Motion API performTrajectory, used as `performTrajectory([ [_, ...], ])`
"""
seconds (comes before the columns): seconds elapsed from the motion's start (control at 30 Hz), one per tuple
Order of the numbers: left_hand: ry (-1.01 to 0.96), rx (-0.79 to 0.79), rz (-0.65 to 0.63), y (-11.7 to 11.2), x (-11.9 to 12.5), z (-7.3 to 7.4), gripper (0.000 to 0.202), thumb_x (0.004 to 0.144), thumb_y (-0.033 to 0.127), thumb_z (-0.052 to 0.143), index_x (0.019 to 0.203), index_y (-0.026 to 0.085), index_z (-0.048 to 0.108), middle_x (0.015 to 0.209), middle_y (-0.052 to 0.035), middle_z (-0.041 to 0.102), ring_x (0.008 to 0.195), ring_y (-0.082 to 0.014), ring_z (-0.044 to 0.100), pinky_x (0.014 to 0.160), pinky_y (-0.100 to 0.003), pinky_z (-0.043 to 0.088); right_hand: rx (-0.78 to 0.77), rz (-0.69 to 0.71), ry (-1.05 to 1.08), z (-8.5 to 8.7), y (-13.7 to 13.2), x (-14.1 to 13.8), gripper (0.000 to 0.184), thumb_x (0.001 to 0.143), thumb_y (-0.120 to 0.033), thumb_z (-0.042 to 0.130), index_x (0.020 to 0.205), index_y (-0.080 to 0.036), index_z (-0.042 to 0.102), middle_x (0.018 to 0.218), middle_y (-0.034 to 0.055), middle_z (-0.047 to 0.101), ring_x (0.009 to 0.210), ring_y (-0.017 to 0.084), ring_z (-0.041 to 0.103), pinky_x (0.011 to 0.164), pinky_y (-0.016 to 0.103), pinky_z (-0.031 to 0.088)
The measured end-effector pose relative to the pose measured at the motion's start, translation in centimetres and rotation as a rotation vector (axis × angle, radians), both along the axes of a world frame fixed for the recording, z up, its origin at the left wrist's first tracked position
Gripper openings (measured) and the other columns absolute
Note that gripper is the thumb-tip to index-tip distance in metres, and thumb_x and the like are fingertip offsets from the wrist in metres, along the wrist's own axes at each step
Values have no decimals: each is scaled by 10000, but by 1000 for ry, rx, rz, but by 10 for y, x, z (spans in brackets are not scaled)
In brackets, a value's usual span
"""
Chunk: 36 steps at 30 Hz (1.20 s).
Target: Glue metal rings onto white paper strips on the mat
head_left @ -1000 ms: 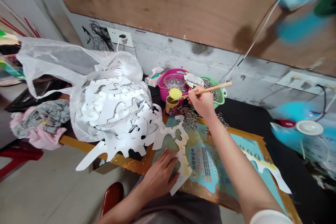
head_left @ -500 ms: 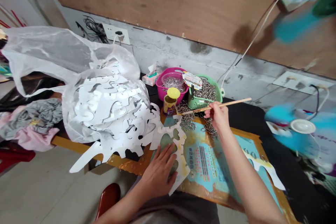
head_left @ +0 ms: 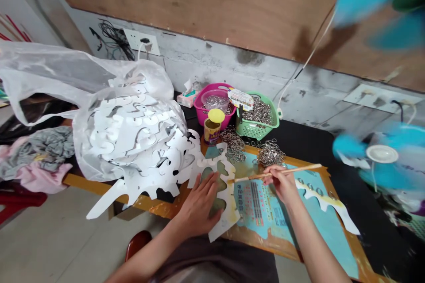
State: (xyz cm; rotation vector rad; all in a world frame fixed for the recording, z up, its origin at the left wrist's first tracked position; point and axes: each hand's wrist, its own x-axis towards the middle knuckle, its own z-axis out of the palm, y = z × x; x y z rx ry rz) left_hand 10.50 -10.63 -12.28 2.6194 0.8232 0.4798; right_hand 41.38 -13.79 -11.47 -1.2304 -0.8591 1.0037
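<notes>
My left hand [head_left: 199, 205] lies flat on a white die-cut paper sheet [head_left: 229, 203], pressing it against a printed teal board [head_left: 265, 230]. My right hand [head_left: 280, 181] pinches a thin wooden stick [head_left: 262, 175] and holds it level over the board, its pale tip [head_left: 231, 180] at the sheet's edge. Another white cutout strip [head_left: 328, 203] lies at the board's right side. A small can with a yellow lid [head_left: 212, 126] stands beyond my hands, next to loose heaps of metal rings [head_left: 234, 146].
A white plastic bag [head_left: 126, 128] stuffed with paper cutouts fills the left. Behind stand a pink basin [head_left: 207, 112], a green basket of rings [head_left: 257, 115] and a tissue box [head_left: 187, 98]. A blurred blue fan [head_left: 381, 154] sits on the black tabletop [head_left: 308, 141] at right.
My right hand has moved down and to the left of its earlier raised spot, bringing the stick level with its tip at the sheet. My left hand has stayed on the sheet.
</notes>
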Motion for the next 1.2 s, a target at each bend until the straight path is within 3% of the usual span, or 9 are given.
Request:
performTrajectory([
  [0.17, 16, 1, -66, 7, 3, -8, 686, 866, 265, 559, 1472, 143, 260, 1536, -183, 417, 1481, -312, 300, 1229, -613, 140, -14, -5, -23, -7, -4, 3, 150, 736, -334, 714, 702, -194, 758, 572, 30, 689, 454, 137, 616, 451, 223, 539],
  [0.3, 47, -9, -51, 6, 4, -10, 606, 850, 270, 566, 1419, 186, 376, 1533, -149, 434, 1465, -329, 327, 1219, -635, 131, -44, 24, -39, -12, -9, 9, 136, 714, -301, 710, 658, -183, 746, 506, 23, 651, 388, 132, 566, 395, 223, 495],
  [0.53, 85, -2, -45, 6, 5, -9, 498, 869, 307, 542, 1358, 228, 487, 1549, -111, 423, 1468, -338, 317, 1211, -651, 115, -50, 23, -49, -10, -13, 6, 181, 736, -356, 724, 686, -184, 748, 545, 28, 669, 428, 148, 597, 434, 249, 524],
  [0.7, 70, -11, -41, 5, 5, -9, 454, 881, 329, 544, 1324, 232, 518, 1547, -103, 427, 1468, -330, 320, 1214, -649, 112, -50, 28, -61, -11, -17, 4, 207, 761, -381, 722, 711, -182, 749, 568, 31, 679, 458, 152, 618, 461, 248, 532],
  [0.87, 82, 0, -46, 5, 5, -9, 436, 879, 304, 539, 1307, 224, 528, 1541, -116, 432, 1473, -337, 307, 1208, -661, 116, 20, -107, -106, -14, -22, 7, 183, 819, -372, 698, 778, -201, 750, 638, 26, 708, 546, 153, 661, 544, 243, 552],
  [1.0, 77, -2, -46, 5, 5, -11, 409, 885, 314, 532, 1283, 221, 536, 1553, -112, 416, 1482, -338, 286, 1210, -660, 108, 53, 2, -121, -16, -26, 5, 203, 816, -379, 702, 738, -197, 743, 556, 19, 663, 473, 160, 611, 473, 256, 510],
  [1.13, 69, -9, -47, 5, 4, -13, 409, 888, 327, 538, 1285, 224, 535, 1554, -112, 415, 1482, -336, 287, 1212, -659, 90, 48, -65, -237, -16, -28, 2, 197, 871, -386, 671, 835, -210, 752, 688, 33, 717, 625, 179, 674, 610, 279, 562],
  [1.2, 68, -14, -46, 5, 4, -13, 410, 895, 331, 534, 1291, 226, 533, 1561, -112, 404, 1483, -331, 284, 1213, -656, 85, 66, -87, -249, -17, -29, 1, 215, 881, -407, 661, 837, -215, 748, 681, 28, 714, 619, 179, 670, 607, 280, 561],
])
